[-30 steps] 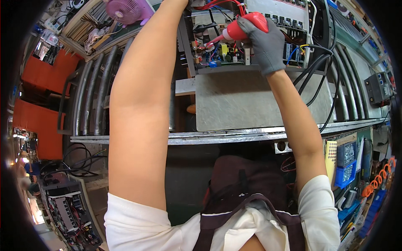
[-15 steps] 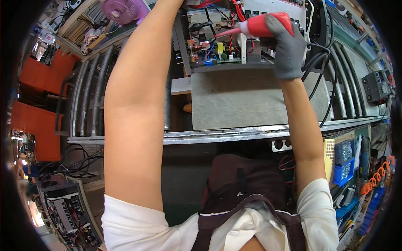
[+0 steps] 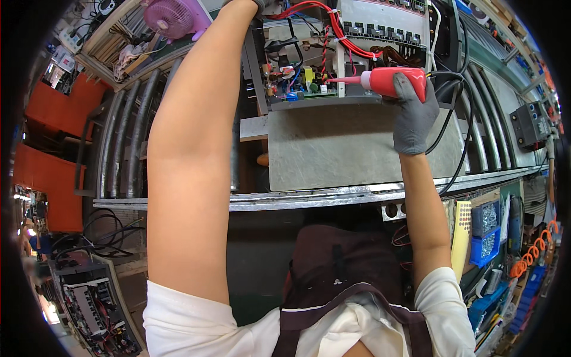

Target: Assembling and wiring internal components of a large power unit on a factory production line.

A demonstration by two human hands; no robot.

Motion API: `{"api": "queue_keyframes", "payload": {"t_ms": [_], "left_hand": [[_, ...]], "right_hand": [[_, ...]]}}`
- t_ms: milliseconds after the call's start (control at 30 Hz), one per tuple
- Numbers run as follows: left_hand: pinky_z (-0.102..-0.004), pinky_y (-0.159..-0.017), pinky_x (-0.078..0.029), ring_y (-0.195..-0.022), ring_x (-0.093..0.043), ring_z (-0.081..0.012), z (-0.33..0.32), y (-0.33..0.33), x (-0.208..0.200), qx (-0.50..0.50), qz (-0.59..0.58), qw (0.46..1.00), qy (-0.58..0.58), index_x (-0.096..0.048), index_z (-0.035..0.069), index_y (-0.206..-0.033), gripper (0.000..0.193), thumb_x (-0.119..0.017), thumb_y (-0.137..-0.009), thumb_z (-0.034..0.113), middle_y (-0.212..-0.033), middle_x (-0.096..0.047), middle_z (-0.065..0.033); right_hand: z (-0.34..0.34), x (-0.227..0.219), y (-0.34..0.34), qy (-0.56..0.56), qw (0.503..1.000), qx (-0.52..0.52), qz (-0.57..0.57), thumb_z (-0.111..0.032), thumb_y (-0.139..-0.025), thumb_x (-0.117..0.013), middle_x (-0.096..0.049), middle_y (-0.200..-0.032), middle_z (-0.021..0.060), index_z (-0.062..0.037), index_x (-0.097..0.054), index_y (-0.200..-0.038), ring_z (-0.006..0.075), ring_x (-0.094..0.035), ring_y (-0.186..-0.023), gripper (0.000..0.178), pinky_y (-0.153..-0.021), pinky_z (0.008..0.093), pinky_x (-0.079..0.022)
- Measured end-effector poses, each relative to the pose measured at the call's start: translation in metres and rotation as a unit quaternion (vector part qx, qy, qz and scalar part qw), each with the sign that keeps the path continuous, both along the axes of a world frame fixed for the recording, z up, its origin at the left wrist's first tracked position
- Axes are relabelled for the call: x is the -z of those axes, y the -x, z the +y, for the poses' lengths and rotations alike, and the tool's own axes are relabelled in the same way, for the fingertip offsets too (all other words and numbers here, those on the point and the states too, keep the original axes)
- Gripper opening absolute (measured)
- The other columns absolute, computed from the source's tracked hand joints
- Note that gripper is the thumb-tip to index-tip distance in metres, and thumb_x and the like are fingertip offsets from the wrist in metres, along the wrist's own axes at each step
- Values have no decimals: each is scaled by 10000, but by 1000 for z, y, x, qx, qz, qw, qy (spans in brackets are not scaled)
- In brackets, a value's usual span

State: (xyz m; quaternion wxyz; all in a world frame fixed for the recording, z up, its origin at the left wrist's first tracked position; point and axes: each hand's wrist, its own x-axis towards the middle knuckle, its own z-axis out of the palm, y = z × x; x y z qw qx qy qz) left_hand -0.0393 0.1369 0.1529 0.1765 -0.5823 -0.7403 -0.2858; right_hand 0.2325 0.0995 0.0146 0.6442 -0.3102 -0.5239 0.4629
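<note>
1. The right hand (image 3: 415,116), in a grey knit glove with darker smudges, is wrapped around a red plastic squeeze bottle with a long, tapering pink nozzle (image 3: 389,81); the thumb lies across its near side.
2. The bottle lies nearly level over the near right part of an open, dark grey metal equipment case (image 3: 254,77), its nozzle pointing left.
3. The nozzle tip is above a crowded circuit board, near a small yellow block-shaped component (image 3: 308,74); whether it touches anything cannot be told.
4. The left arm stretches to the far left edge of the case. Of the left hand (image 3: 260,6), only a strip of dark glove shows at the edge of view, so its grip cannot be told.
5. Farther into the case, a bundle of bright red insulated cables (image 3: 336,27) curves rightward beside a white panel with rows of black components (image 3: 380,12).
6. Nearer than the case lies a flat, scuffed grey metal plate (image 3: 357,149), with steel conveyor rollers (image 3: 143,131) to its left and more to its right.
7. A round purple plastic fan (image 3: 169,18) stands far left; a coiled orange hose (image 3: 528,259) hangs near right.
</note>
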Motion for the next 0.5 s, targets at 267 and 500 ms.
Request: {"api": "queue_keyframes", "payload": {"t_ms": [267,500], "left_hand": [[-421,-956,-434,-1140,-535,-347,11,14,5,21,11,1000,-13,-580,101,-1151,368,-438,-872,294,-1307,-468,-152],[-417,-970,-426,-1164,-524,-341,18,22,10,20,32,999,-18,-574,99,-1206,412,-442,-870,297,-1334,-460,-153]], "right_hand": [[-8,16,-1,-29,995,41,-83,-216,-773,-791,-637,-876,53,-17,-606,-1004,118,-614,-732,356,-632,254,-517],[-17,20,11,-179,965,96,-166,-230,-720,-831,-654,-873,67,-30,-609,-974,143,-620,-769,392,-711,270,-510]]}}
